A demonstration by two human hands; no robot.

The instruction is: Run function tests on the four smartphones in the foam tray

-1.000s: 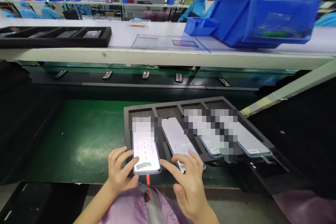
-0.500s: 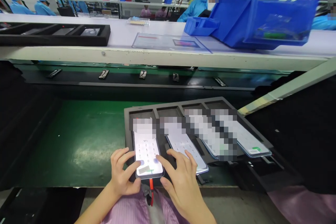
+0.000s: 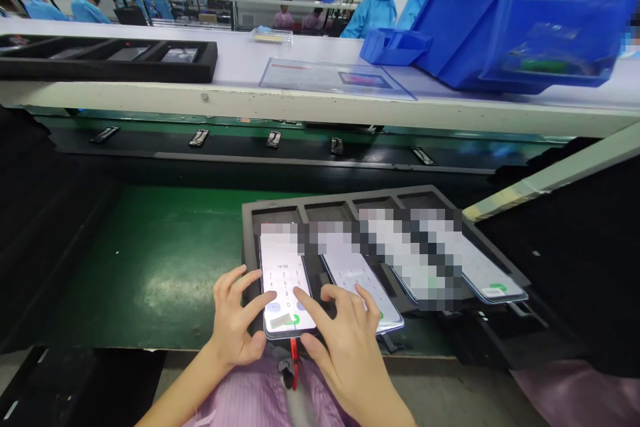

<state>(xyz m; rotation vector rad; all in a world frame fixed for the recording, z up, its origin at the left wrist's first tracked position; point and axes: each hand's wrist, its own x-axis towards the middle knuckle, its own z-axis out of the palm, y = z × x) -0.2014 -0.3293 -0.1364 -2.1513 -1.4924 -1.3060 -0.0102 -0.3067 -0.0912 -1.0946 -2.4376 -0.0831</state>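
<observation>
A lit smartphone (image 3: 285,280) with a dial keypad on its screen lies in the leftmost slot of a black foam tray (image 3: 273,205). A red cable (image 3: 295,353) runs from its lower end. My left hand (image 3: 235,320) is open at the phone's left edge, its index fingertip over the lower left keys. My right hand (image 3: 347,330) is open too, its index fingertip over the right-hand keys and its other fingers above a second phone (image 3: 345,267), which also shows a keypad. Two more lit phones, a third (image 3: 400,260) and a fourth (image 3: 485,273), lie slanted to the right.
Behind the green work surface (image 3: 165,267), a dark conveyor (image 3: 225,147) carries several small phone parts. Above it, a white shelf (image 3: 235,67) holds another foam tray (image 3: 150,70), a clear sheet (image 3: 335,77) and blue bins (image 3: 460,40). A slanted post (image 3: 545,177) stands at right. Co-workers are beyond.
Both index fingertips have shifted upward on the keypad, and more symbols show in the phone's entry line. The whole view has moved slightly; the phones stay in the tray.
</observation>
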